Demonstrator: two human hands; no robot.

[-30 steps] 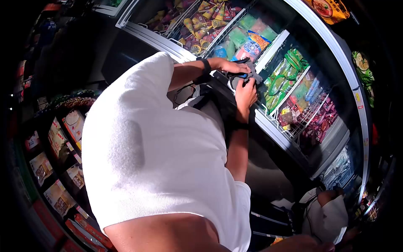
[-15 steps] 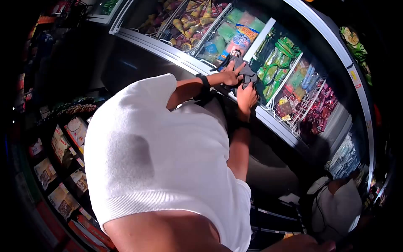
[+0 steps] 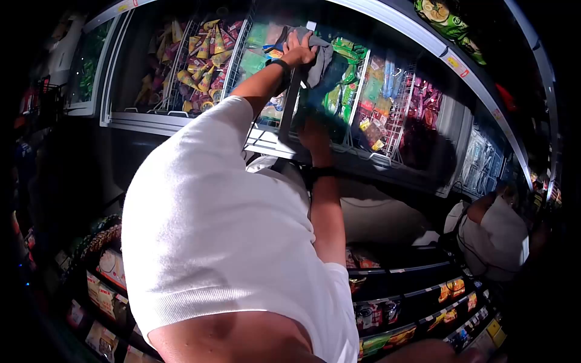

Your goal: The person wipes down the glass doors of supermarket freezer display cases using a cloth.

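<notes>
My left hand [image 3: 301, 49] is stretched out over the glass lid of the chest freezer, fingers spread on a grey cloth [image 3: 319, 63]. The cloth lies bunched under and beside the fingers, near the lid's dividing frame [image 3: 289, 109]. A dark band circles my left wrist. Closer to my body, my right hand [image 3: 315, 134] rests low by the freezer's front edge, apart from the cloth. Shadow covers its fingers, so their pose is unclear. Beneath the glass are green ice-cream packs [image 3: 350, 91] and yellow-wrapped cones [image 3: 209, 57].
The freezer's front rail [image 3: 163, 124] runs between my body and the baskets. A wire basket [image 3: 399, 115] holds dark red packs to the right. Shelves of packaged goods [image 3: 399, 302] stand behind me. Another person in a white top [image 3: 499, 239] is at the far right.
My left hand has slid the cloth farther across the glass, away from my body. My right hand has come off the cloth and is nearer the front edge. The view has turned.
</notes>
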